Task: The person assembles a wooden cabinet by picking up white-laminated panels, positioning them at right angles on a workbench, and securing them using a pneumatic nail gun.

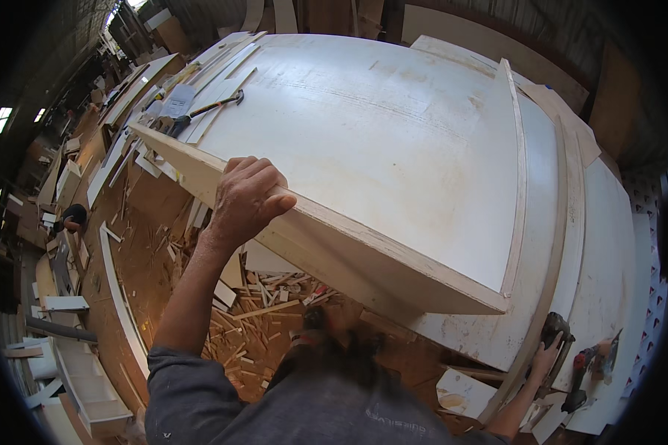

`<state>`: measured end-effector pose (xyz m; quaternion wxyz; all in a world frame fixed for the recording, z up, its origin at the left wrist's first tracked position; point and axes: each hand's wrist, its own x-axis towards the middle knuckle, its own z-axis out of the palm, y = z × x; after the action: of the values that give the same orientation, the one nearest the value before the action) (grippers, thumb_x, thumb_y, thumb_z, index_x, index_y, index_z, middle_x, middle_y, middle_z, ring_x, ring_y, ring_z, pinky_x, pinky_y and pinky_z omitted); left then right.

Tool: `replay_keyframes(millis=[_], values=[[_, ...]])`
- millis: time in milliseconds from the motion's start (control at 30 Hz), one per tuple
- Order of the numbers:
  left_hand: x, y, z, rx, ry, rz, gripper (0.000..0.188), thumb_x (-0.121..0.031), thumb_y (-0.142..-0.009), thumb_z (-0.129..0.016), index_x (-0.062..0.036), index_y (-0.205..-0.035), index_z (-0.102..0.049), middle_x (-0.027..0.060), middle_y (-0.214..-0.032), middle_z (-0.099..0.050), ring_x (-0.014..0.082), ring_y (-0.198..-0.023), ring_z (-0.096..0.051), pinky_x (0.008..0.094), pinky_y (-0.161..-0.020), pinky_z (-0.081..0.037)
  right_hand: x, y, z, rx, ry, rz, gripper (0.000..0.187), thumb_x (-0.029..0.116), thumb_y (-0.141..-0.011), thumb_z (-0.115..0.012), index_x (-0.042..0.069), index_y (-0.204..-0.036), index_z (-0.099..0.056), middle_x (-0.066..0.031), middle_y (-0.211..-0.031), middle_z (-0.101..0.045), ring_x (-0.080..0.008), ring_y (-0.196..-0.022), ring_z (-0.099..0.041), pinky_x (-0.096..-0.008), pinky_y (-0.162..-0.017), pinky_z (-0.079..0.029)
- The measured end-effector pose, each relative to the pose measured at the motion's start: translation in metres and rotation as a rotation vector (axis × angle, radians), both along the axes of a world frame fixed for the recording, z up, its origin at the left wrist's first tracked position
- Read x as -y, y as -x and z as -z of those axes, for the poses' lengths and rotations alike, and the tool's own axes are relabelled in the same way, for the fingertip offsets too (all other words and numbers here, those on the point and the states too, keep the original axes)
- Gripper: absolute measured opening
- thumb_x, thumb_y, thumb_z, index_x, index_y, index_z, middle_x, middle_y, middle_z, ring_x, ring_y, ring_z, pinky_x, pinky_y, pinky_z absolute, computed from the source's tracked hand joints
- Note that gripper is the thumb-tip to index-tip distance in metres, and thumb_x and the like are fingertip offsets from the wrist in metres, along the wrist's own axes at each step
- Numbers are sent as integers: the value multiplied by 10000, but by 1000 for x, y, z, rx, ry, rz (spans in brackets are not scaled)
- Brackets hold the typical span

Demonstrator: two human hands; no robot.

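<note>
Two long pale wooden boards stand on edge and meet at a corner on the near right. My left hand (pixel 249 194) is closed over the top edge of the near board (pixel 364 252), fingers on the far side. The other board (pixel 517 185) runs away from the corner toward the far side. At the lower right, my right hand (pixel 544 361) is wrapped round a dark handheld tool (pixel 554 330); its exact kind is hard to make out. Right of it lies a red and black power tool (pixel 585 365).
A large white panel (pixel 364 141) spreads under the boards. A hammer (pixel 208 109) lies at the far left, near clear plastic bags and strips. Wood offcuts (pixel 263 304) litter the brown floor. Long strips (pixel 571 200) run along the right. Another person (pixel 74 215) is at the far left.
</note>
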<state>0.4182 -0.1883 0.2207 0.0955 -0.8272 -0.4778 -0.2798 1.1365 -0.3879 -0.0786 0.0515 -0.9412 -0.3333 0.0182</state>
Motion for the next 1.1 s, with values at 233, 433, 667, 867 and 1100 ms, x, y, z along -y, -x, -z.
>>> replay_keyframes(millis=[233,433,667,867,1100], values=[[-9,4,-1,14,78,99,635,-667,-792,-585,-38,-875,-610,94,-841,-607,271,-825,-578,391,-775,-426,-42,102,-124,-364,-435,-172,573,318,-960,-561,65,-1451,-408,-124,-1005,-563,-207,-892,-534,-338,-823,-453],[-27,68,-21,-22,230,84,625,-388,-574,-829,-43,-1047,-611,110,-997,-615,291,-985,-577,430,-848,-458,-117,297,-299,-820,-608,-495,661,460,-970,-519,81,-1484,-345,-112,-989,-617,-145,-860,-603,-283,-751,-506],[-62,141,-12,-109,148,105,442,-254,-502,-857,-45,-669,-505,62,-655,-503,264,-671,-517,402,-643,-409,-181,351,-328,-240,-255,-601,647,239,-872,-558,164,-1484,-361,-215,-1204,-606,-295,-938,-648,-399,-941,-483],[-62,138,-10,-158,76,208,517,-416,-527,-855,-75,-629,-481,33,-606,-477,214,-630,-514,376,-607,-418,-164,380,-336,-139,-177,-396,560,132,-826,-510,181,-1384,-509,-213,-1164,-645,-347,-1033,-631,-413,-977,-462],[-49,97,-15,-93,112,419,493,-474,-668,-802,-89,-630,-496,11,-617,-485,186,-626,-513,355,-588,-424,-127,326,-325,-39,-309,-445,536,148,-832,-524,154,-1368,-518,-198,-1293,-583,-354,-1182,-567,-381,-1022,-427]])
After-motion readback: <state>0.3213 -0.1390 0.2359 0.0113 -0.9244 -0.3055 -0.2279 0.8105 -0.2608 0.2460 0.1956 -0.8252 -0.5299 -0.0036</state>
